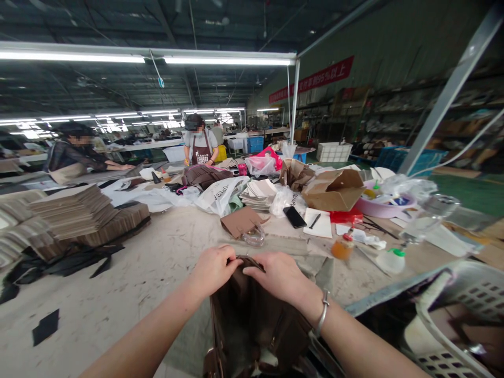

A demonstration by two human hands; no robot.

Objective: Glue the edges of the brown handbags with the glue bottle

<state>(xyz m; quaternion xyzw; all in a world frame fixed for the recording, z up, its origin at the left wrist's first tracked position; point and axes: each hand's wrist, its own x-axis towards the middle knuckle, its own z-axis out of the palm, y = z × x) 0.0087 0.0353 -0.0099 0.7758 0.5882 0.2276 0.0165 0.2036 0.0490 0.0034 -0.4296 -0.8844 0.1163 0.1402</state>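
Note:
A dark brown bag (260, 320) stands at the near edge of the work table, its mouth spread toward me and its inside showing. My left hand (214, 270) pinches the far rim of the bag between thumb and fingers. Just to the right, my right hand (277, 275) grips the same rim, thumb on the inner side; a metal bangle circles that wrist. Beyond both hands lies a small brown handbag (242, 223) with clear handles. The lower part of the bag runs out of view.
Stacked brown panels (79, 210) and black scraps (71, 262) lie left. Ahead are a phone (294, 217), a pen (315, 221) on white paper, an orange-filled bottle (342, 247) and a cardboard box (334, 190). A white basket (433, 310) stands near right. Two people work across the tables.

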